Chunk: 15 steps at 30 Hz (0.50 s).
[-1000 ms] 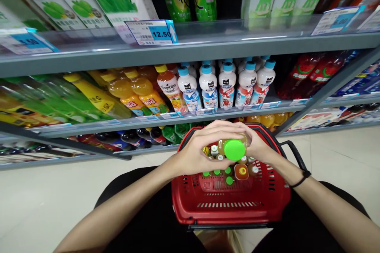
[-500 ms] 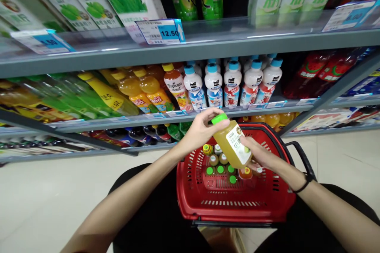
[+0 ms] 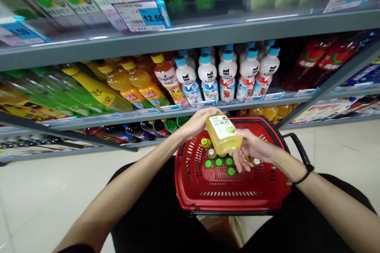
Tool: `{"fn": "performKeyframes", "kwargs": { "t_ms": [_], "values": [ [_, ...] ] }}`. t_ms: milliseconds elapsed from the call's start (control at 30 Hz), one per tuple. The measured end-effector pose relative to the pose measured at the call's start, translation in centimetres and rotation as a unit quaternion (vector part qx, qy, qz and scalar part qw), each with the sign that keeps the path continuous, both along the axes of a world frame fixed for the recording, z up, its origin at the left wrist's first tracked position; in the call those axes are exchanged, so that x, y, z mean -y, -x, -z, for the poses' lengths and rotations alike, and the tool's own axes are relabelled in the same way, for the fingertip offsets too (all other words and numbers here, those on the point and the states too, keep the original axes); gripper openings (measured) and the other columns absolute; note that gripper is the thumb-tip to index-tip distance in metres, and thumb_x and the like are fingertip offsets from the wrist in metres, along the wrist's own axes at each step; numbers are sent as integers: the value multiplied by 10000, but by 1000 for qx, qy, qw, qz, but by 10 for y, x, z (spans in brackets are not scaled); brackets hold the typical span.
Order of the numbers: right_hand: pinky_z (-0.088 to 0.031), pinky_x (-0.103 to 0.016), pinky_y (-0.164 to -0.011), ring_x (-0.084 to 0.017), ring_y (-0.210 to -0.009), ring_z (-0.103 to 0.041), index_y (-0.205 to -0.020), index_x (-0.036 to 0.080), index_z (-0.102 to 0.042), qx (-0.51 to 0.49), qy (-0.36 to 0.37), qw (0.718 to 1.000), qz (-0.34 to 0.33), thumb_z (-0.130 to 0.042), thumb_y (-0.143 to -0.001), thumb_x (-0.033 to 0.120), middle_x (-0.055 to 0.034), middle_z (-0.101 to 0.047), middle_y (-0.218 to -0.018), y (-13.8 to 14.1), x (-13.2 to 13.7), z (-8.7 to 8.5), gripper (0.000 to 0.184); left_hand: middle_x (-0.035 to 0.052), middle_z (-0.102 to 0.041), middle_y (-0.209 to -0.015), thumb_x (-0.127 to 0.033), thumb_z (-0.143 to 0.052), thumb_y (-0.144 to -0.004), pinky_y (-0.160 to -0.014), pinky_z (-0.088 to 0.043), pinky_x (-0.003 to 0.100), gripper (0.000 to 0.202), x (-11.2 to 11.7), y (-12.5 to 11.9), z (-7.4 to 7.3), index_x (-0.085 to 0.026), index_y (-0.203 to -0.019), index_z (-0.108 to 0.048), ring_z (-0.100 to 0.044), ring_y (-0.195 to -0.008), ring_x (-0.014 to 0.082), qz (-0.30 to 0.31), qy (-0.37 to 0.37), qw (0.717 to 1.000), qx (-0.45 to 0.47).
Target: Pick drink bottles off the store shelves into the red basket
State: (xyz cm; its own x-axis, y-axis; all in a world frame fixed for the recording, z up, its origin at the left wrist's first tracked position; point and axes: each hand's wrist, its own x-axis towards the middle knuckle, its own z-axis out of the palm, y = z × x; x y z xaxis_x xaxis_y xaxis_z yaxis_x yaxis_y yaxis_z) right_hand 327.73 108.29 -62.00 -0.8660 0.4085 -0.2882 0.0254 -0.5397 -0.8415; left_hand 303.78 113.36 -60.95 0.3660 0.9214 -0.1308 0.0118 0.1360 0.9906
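A juice bottle (image 3: 227, 136) with pale yellow-green liquid and a white label is held tilted above the red shopping basket (image 3: 231, 201), its base towards me. My left hand (image 3: 202, 121) grips its far, neck end; the cap is hidden. On the bottle's right side rests the thumb of my right hand (image 3: 249, 145), while the other fingers curl loosely below its base. Inside the basket stand several small bottles with green caps (image 3: 219, 162), a yellow-capped bottle (image 3: 206, 143) and some with pale caps, partly covered by the held bottle and my right hand.
A grey shelf edge (image 3: 190, 33) with price tags crosses above my hands. Beneath it stand white bottles with blue caps (image 3: 208, 77), orange juice bottles (image 3: 145, 87) and red drink bottles (image 3: 311, 61). The basket's black handle (image 3: 298, 148) sticks out right, between my knees.
The bottle has been tipped, so its base now points more towards me and its green cap is out of sight. My right hand's fingers have loosened and dropped below it. The view has shifted slightly.
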Motion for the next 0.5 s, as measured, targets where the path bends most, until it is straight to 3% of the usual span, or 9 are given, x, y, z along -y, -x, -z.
{"fn": "performKeyframes", "kwargs": {
  "t_ms": [67,100,167,233,300,367,433,500],
  "values": [
    [-436,-197,-402,-133,-457,-645,-970,143,-682,69,-73,992,-72,-672,-899,761,-63,-789,-692,-10,-10,5,623,52,-746,-967,-569,-730,-945,-695,-497,243,413,3,7,-26,-162,-1014,-742,-653,-803,154,80,-128,985,-87],
    [-456,-199,-430,-134,-497,-663,-1034,150,-678,105,-109,984,-97,-772,-863,690,-37,-794,-723,-14,-14,7,574,49,-748,-1000,-484,-743,-950,-731,-512,249,326,8,9,-41,-168,-1031,-748,-670,-850,165,145,-199,958,-148],
    [-483,-204,-482,-146,-593,-697,-1105,174,-683,171,-191,958,-125,-927,-743,560,-1,-797,-787,-20,-20,12,583,17,-750,-1021,-332,-802,-907,-723,-504,243,297,22,5,-64,-222,-1176,-740,-682,-859,169,253,-303,879,-268],
    [-510,-214,-550,-168,-702,-735,-1098,194,-720,277,-298,901,-153,-993,-655,460,0,-807,-875,-22,-23,16,584,19,-740,-1064,-262,-788,-918,-717,-513,258,224,41,-6,-67,-229,-1128,-716,-703,-832,169,317,-377,808,-324],
    [-525,-232,-605,-210,-808,-771,-1051,197,-762,408,-384,807,-186,-1002,-644,389,-37,-819,-969,-21,-24,17,510,65,-732,-1122,-211,-754,-927,-682,-514,297,208,60,-20,-44,-192,-1124,-690,-710,-789,191,339,-437,741,-380],
    [-548,-264,-650,-266,-888,-795,-1031,180,-781,509,-414,725,-209,-962,-700,344,-88,-825,-1022,-21,-23,17,411,124,-740,-1195,-116,-718,-898,-727,-541,340,302,74,-33,4,-152,-1194,-674,-745,-885,254,370,-460,682,-432],
    [-582,-303,-725,-316,-983,-804,-1077,148,-780,554,-420,687,-211,-896,-772,289,-146,-826,-1094,-24,-23,16,356,143,-756,-1201,-36,-668,-876,-785,-553,355,315,84,-40,61,-151,-1168,-685,-752,-935,269,405,-450,645,-466],
    [-601,-340,-846,-343,-1101,-792,-1143,114,-769,576,-439,658,-206,-812,-853,228,-204,-810,-1194,-29,-24,16,315,123,-777,-1226,-29,-702,-835,-824,-557,348,358,94,-40,116,-191,-1155,-691,-751,-937,248,419,-428,654,-462]
  ]
}}
